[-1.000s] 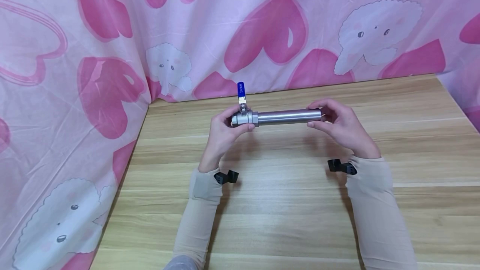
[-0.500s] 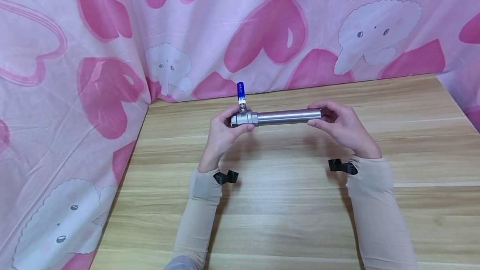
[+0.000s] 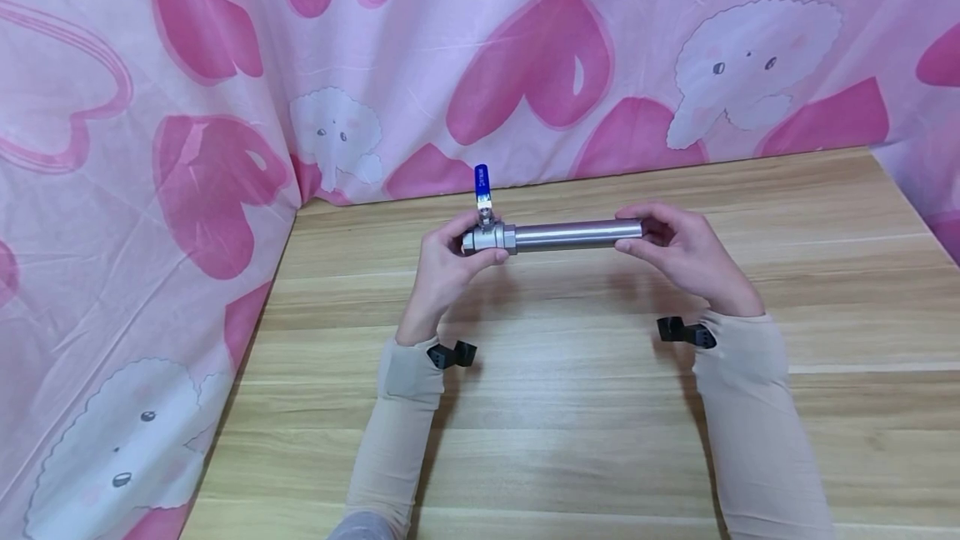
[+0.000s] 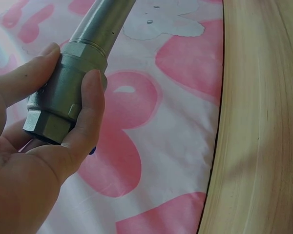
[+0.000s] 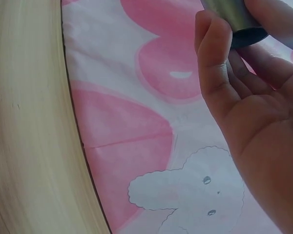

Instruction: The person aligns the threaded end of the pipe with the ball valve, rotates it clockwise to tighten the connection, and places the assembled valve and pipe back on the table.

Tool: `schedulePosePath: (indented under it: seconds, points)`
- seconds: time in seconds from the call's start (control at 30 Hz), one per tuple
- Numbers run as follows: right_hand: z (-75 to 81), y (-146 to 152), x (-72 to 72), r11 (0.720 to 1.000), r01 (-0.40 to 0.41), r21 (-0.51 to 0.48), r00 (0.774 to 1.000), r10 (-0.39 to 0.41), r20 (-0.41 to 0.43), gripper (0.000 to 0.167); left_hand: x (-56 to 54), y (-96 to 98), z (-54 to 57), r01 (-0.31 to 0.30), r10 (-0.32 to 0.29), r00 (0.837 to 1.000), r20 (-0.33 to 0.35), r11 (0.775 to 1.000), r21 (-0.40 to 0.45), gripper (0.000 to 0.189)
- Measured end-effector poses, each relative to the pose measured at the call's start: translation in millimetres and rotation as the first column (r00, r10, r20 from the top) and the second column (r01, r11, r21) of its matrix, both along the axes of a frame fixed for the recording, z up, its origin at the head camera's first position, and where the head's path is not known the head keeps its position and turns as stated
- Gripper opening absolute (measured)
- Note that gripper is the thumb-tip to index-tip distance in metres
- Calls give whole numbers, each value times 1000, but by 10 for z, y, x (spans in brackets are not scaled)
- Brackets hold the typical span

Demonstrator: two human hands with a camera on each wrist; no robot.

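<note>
A silver ball valve (image 3: pixel 489 237) with a blue lever handle (image 3: pixel 482 182) is joined to one end of a smooth steel pipe (image 3: pixel 573 234). My left hand (image 3: pixel 450 269) grips the valve body between thumb and fingers, and the lever points away toward the curtain. At the pipe's far end, my right hand (image 3: pixel 678 252) pinches it with the thumb in front and fingers behind. The left wrist view shows the valve's hexagonal end (image 4: pixel 46 126) close to the palm. In the right wrist view, the pipe's open end (image 5: pixel 249 35) faces the palm. The pipe lies level, left to right.
Below is a wood-grain table (image 3: pixel 562 423). A pink curtain (image 3: pixel 420 65) with hearts and cartoon animals hangs along its back and left edges. Black camera mounts (image 3: pixel 453 354) sit on both sleeved wrists.
</note>
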State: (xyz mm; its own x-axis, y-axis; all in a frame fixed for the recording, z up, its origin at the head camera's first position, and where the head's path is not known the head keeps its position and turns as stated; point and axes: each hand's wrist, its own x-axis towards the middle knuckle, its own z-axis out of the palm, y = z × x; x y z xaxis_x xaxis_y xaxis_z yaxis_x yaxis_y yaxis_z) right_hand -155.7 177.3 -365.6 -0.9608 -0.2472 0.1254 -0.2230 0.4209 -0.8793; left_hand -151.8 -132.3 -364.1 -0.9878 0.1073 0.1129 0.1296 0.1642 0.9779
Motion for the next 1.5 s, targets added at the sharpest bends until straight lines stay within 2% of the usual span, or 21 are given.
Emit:
schedulePosePath:
  seconds: [0.27, 0.6, 0.77, 0.93, 1.07, 1.23, 1.37, 1.5]
  points:
    - [-68, -2, -56, 1000, 26, 9, 999, -26, 33, 35, -40, 16, -53, 5, -5, 1000, -9, 1000, -12, 48]
    - [-196, 26, -143, 999, 46, 21, 992, -48, 117, 39, -112, 10, -165, 92, -87, 995, 43, 983, -159, 62]
    - [-252, 70, -172, 995, 6, 95, 984, -23, 179, 39, -148, 16, -245, 108, -93, 992, 84, 976, -188, 62]
    - [-299, 78, -186, 987, -32, 155, 959, -14, 284, 47, -176, 34, -333, 92, -71, 994, 88, 958, -272, 55]
    - [-356, 84, -207, 983, -49, 176, 947, -11, 321, 46, -191, 58, -407, 79, -38, 990, 136, 947, -310, 53]
    - [-430, 90, -238, 978, -85, 192, 935, 11, 354, 45, -195, 78, -501, 79, -8, 975, 223, 946, -313, 55]
    - [-468, 89, -248, 975, -96, 199, 920, 10, 393, 45, -205, 90, -567, 84, -1, 967, 256, 946, -314, 57]
    - [-493, 80, -255, 973, -97, 208, 924, 10, 383, 44, -219, 107, -617, 82, 8, 960, 281, 948, -309, 61]
